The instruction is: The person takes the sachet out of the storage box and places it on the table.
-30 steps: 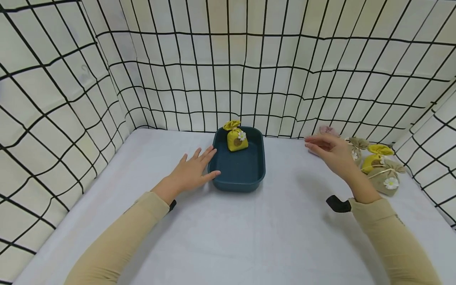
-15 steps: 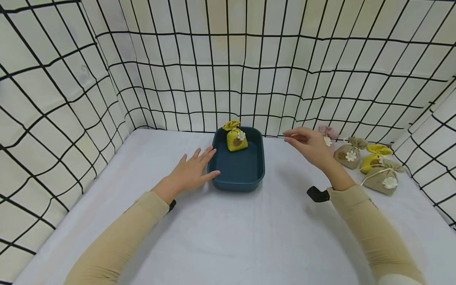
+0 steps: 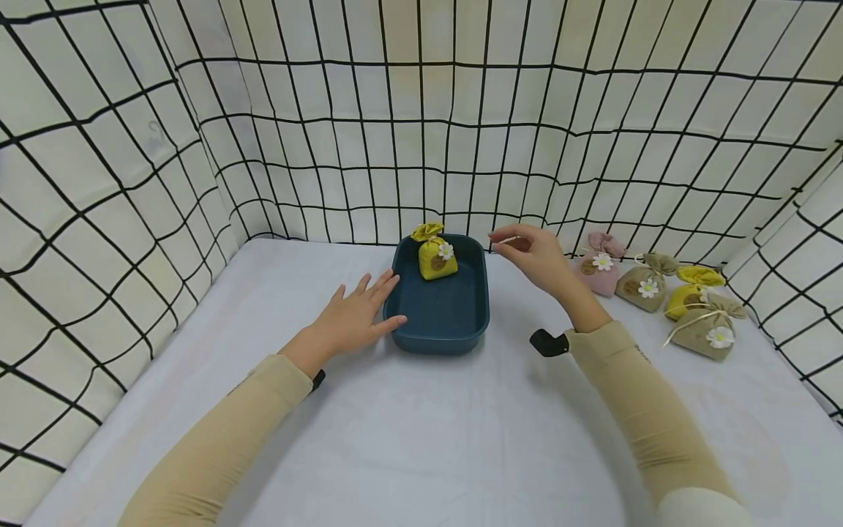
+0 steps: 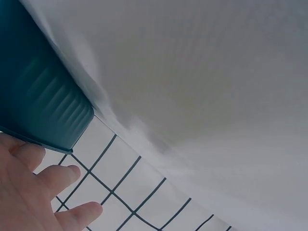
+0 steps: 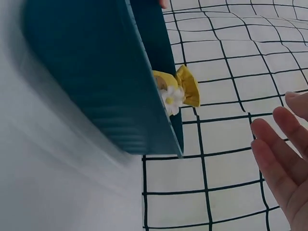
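Observation:
A dark teal rectangular basin [image 3: 437, 344] stands on the white tabletop near the back mesh. Inside it, toward the far left, a small yellow drawstring pouch [image 3: 437, 260] with a white flower sits upright. My left hand [image 3: 352, 318] lies spread at the basin's left rim, fingertips and thumb right at the edge. The left wrist view shows its fingers [image 4: 60, 180] beside the basin's underside. Off the basin's right rear corner hovers my right hand [image 3: 536, 256], fingers loosely bent with nothing between them. In the right wrist view the pouch [image 5: 172, 98] shows over the basin's rim.
At the right back a pink pouch [image 3: 599, 274], a beige pouch [image 3: 639, 285], a yellow pouch [image 3: 685, 300] and another beige pouch [image 3: 701, 333] stand in a slanting row. Black wire mesh [image 3: 454, 121] over white cloth encloses the back and both sides.
My right hand has moved left from beside the row of pouches toward the basin, uncovering the pink pouch and a beige one. My left hand and the basin have stayed in place.

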`<state>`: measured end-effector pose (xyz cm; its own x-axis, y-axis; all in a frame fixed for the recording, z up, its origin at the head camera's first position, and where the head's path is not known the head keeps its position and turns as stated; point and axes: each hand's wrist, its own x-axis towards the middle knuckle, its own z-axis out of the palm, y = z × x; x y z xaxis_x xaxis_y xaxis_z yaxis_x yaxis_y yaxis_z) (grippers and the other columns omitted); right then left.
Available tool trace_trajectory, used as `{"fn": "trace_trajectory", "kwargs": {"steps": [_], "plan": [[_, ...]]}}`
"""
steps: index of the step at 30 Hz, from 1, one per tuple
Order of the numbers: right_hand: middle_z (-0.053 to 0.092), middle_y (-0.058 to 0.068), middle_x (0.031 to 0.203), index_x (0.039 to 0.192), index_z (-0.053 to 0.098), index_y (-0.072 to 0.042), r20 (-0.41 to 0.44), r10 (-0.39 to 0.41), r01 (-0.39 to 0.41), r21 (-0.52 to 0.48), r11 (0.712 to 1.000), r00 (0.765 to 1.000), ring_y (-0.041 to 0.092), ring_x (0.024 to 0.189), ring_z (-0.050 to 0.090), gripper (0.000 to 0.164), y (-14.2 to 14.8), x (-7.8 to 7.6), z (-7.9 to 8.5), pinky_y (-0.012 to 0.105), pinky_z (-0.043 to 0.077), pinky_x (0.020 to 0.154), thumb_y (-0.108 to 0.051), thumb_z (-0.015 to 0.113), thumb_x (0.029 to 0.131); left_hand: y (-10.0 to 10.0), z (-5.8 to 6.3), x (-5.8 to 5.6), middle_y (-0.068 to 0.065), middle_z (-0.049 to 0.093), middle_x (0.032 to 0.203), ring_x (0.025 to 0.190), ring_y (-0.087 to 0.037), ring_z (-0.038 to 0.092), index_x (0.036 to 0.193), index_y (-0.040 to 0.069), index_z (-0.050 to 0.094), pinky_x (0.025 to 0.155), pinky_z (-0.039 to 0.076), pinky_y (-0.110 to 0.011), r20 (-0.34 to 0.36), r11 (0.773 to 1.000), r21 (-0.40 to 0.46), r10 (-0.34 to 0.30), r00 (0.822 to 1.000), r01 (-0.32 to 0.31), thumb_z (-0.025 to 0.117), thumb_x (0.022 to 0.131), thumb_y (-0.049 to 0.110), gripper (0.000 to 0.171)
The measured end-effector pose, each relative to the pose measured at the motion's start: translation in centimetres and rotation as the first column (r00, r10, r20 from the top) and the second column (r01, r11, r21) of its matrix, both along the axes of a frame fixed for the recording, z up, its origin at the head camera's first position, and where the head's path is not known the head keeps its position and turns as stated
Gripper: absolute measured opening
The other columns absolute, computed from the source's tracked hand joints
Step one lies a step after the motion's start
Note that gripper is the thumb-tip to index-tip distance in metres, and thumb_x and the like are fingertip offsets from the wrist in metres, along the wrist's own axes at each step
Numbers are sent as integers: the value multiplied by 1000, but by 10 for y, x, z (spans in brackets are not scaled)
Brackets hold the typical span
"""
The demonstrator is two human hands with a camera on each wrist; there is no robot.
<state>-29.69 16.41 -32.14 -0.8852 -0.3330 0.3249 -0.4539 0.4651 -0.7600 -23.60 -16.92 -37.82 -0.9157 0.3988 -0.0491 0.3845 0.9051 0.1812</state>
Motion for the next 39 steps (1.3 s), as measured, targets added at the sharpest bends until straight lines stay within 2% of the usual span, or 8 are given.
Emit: {"fn": "trace_trajectory", "kwargs": {"steps": [7,15,22,28,34,39], "plan": [[65,15,131,132,67,-1,119,25,-18,-61,998,993,33,111,68,33,-14,-16,-2,47,52,99,-18,64,104,0,2,2,-4,9,172,155,-38,10,167,17,11,116,12,-71,9,1000,6,2,1000,-2,42,103,66,86],[65,17,132,135,65,0,233,14,18,-135,991,972,30,113,67,36,-26,-31,-4,38,55,96,-18,64,103,0,2,4,-5,10,172,155,-38,9,167,16,12,117,11,-71,11,1000,20,3,1000,-3,42,103,66,87],[62,21,133,138,60,4,338,-10,97,-241,966,941,31,115,65,40,-36,-43,-6,41,52,101,-15,64,104,1,4,3,-5,9,172,155,-39,10,167,16,13,116,11,-71,5,1000,19,-1,1000,1,42,103,65,86],[61,22,135,138,61,4,375,-17,136,-294,946,927,34,118,64,38,-51,-49,-9,39,54,98,-11,63,104,1,5,3,-5,9,172,155,-39,10,167,16,13,116,10,-72,10,1000,25,-1,1000,1,43,103,64,86],[60,21,137,139,61,2,417,-51,195,-310,931,908,35,119,63,38,-73,-49,-9,39,54,98,-13,62,104,0,6,3,-5,9,172,155,-39,9,167,15,13,116,10,-72,6,1000,23,-8,1000,7,42,103,65,86],[59,19,140,138,62,1,471,-120,271,-266,925,874,36,121,61,37,-88,-52,-12,44,51,101,-12,63,103,1,5,4,-6,11,172,155,-41,11,166,14,15,116,11,-73,-6,1000,23,-7,1000,7,45,103,64,86]]}}
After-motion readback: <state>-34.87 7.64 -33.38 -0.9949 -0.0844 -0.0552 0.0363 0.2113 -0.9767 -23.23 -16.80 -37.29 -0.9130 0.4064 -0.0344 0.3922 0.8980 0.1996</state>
